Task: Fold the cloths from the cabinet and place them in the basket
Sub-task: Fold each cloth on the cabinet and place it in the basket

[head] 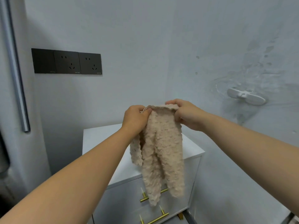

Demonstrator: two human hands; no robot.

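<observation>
A fluffy beige cloth (pixel 160 152) hangs in the air in front of me, its lower end dangling over the drawer fronts. My left hand (pixel 135 119) grips its top left edge, fingers curled into the fabric. My right hand (pixel 186 114) pinches the top right edge, thumb over the hem. The two hands are close together, so the cloth bunches in long folds. Below it stands a small white cabinet (pixel 103 139) with gold handles (pixel 153 195); both drawers look shut. No basket is in view.
The cabinet stands in a corner of pale walls. A black socket panel (pixel 66 61) is on the left wall, beside a grey vertical bar (pixel 16 75). A white hook (pixel 246 96) is stuck on the right wall. The cabinet top is bare on its left.
</observation>
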